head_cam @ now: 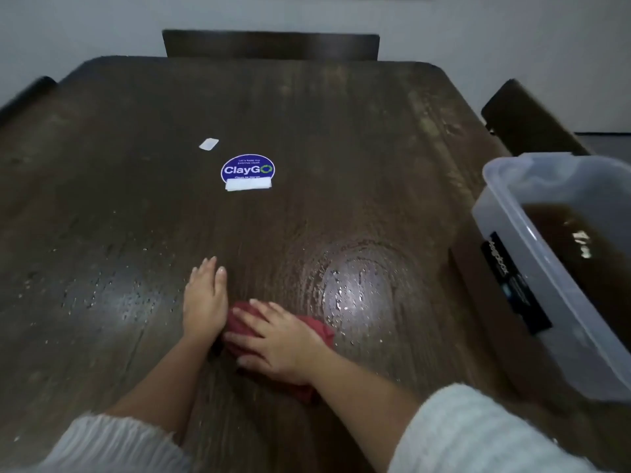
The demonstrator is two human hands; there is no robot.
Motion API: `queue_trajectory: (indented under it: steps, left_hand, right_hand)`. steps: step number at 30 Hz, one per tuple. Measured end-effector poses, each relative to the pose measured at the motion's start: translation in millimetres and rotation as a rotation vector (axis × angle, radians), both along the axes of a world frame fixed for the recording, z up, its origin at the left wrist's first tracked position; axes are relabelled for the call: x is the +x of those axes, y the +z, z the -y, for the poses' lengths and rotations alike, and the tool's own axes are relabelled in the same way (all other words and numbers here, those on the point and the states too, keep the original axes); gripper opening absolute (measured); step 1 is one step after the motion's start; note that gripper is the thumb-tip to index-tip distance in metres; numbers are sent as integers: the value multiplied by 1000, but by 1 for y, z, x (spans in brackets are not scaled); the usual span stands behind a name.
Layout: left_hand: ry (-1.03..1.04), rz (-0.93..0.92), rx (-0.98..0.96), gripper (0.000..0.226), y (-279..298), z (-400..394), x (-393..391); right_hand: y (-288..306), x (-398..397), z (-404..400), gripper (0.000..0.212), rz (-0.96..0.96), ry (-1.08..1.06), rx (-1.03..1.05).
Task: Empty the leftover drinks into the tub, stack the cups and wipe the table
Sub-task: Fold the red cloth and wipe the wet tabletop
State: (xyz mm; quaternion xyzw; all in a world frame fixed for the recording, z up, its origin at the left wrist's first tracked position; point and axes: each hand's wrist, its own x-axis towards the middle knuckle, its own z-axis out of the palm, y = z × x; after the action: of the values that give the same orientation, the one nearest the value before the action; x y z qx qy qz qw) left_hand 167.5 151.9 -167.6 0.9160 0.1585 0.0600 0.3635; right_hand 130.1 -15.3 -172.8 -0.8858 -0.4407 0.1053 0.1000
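Observation:
My right hand presses flat on a dark red cloth lying on the dark wooden table, near the front middle. My left hand rests flat on the tabletop just left of the cloth, fingers straight and pointing away. A wet, shiny patch with droplets spreads to the right of the cloth. At the right edge stands a clear plastic tub holding brown liquid. No cups are in view.
A blue round ClayGo sticker with a white strip below it sits mid-table, and a small white tag lies beyond it. Dark chairs stand at the far side, the left and the right.

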Motion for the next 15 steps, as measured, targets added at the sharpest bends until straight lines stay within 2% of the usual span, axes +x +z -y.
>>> queue_trajectory:
  steps: [1,3,5,10,13,15]
  left_hand:
    - [3,-24,62,45,-3,1,-14]
    - [-17,-67,158,46,-3,15,-47]
    - [-95,-77,205,47,0,40,-83]
    - [-322,-112,362,52,-2,99,-150]
    - [-303,-158,389,53,-5,115,-186]
    - [-258,-162,353,53,-3,115,-202]
  right_hand:
    - [-3,-14,11,49,18,0,-1]
    - [0,-34,43,54,16,-133,-39]
    - [8,-47,84,62,61,-403,-50]
    - [12,-87,185,54,32,-1051,-120]
    - [9,-135,188,55,19,-1340,-78]
    - [10,-160,158,56,-12,-1350,-88]
